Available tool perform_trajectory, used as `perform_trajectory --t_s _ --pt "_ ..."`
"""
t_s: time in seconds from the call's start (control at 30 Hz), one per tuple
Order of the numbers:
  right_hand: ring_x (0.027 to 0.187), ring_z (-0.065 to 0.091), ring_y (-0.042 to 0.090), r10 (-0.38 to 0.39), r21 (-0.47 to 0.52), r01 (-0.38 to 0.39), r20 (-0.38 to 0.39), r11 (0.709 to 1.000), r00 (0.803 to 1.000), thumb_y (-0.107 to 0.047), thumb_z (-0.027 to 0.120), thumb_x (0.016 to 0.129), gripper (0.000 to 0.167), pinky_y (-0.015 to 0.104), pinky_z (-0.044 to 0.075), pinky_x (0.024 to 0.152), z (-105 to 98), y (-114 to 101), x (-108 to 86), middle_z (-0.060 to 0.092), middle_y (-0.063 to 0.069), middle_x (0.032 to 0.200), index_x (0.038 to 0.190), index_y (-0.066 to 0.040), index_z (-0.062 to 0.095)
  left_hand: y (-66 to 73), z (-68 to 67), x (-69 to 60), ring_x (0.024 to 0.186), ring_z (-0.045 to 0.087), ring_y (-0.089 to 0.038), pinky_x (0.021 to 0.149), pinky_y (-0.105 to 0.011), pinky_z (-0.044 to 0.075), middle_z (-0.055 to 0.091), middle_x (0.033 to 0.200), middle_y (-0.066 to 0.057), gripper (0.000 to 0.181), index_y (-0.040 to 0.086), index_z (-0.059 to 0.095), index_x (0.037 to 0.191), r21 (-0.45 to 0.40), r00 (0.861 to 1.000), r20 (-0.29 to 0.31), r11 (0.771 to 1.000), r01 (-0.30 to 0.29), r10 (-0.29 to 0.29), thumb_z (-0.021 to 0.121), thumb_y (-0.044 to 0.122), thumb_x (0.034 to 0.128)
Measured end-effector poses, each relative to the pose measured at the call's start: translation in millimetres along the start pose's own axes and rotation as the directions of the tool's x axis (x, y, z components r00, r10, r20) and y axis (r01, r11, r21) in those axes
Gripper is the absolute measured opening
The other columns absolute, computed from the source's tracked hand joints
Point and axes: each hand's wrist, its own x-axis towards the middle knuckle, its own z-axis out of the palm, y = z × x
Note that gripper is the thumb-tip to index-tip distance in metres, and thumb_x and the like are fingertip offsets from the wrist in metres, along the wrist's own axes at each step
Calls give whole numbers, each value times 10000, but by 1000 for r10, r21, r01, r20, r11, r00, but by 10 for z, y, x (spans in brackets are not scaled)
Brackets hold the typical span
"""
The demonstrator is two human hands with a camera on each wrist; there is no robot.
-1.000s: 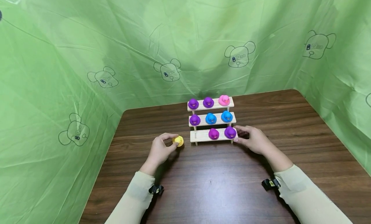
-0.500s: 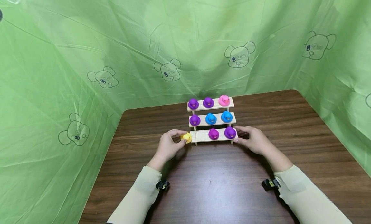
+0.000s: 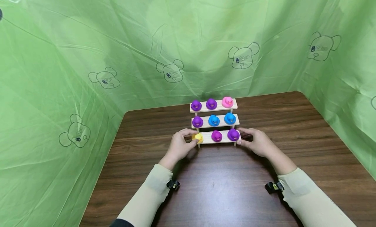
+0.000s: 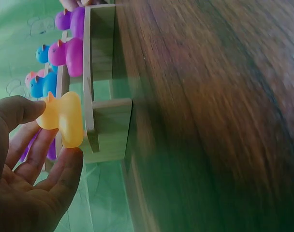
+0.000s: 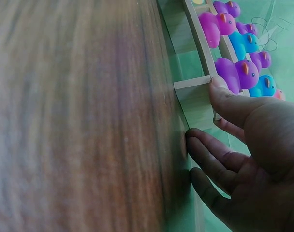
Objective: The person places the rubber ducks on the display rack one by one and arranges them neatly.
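Note:
My left hand (image 3: 180,145) pinches a yellow rubber duck (image 4: 65,116) between thumb and fingers, at the left end of the lowest step of a small three-step wooden display shelf (image 3: 207,137). Whether the duck's base touches the step is hard to tell. My right hand (image 3: 258,142) holds the right end of that step, thumb at the front and a finger behind. On the same step sit a magenta duck (image 3: 216,136) and a purple duck (image 3: 233,134), the latter beside my right thumb (image 5: 227,96).
The middle step bears a purple duck (image 3: 197,122) and two blue ducks (image 3: 213,120). Two purple ducks (image 3: 211,104) and a pink duck (image 3: 227,102) stand on the top step. The shelf stands on a brown wooden table (image 3: 223,184), with a green curtain (image 3: 202,34) around it.
My left hand has carried the yellow duck rightward from beside the shelf to the left end of the lowest step. The right hand has stayed at the shelf's right end.

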Motion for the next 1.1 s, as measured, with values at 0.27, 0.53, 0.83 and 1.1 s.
perform_trajectory --t_s 0.27,0.53,0.83,1.1 --pt "1130 679 386 1 -6 -1 3 1000 1000 -268 838 922 609 611 493 1038 3 -2 -4 746 158 1161 1450 -57 619 43 74 19 1045 713 -309 921 -454 615 749 1151 -37 274 71 795 1142 21 1000 0 1000 -6 6 822 20 875" --pt "1123 683 377 -8 2 8 -3 1000 1000 -257 840 921 596 603 498 1034 2 15 2 750 149 1151 1442 -59 627 27 105 26 1056 722 -317 935 -419 614 741 1184 -56 295 88 785 1169 31 1000 -4 1000 6 -6 806 10 886" --pt "1117 684 376 -13 -4 13 -4 1000 1000 -255 843 917 606 602 498 1034 11 31 3 750 149 1145 1446 -59 623 -4 126 17 1062 721 -246 946 -392 610 737 1199 -58 327 103 775 1170 12 1000 -6 1000 17 -17 802 -21 868" --pt "1116 685 371 -7 2 7 -4 1000 1000 -242 841 919 600 598 500 1033 1 22 -2 751 142 1143 1446 -56 623 -26 147 26 1084 708 -242 944 -397 611 744 1197 -48 344 104 774 1162 33 1000 -23 999 7 -6 804 -47 854"
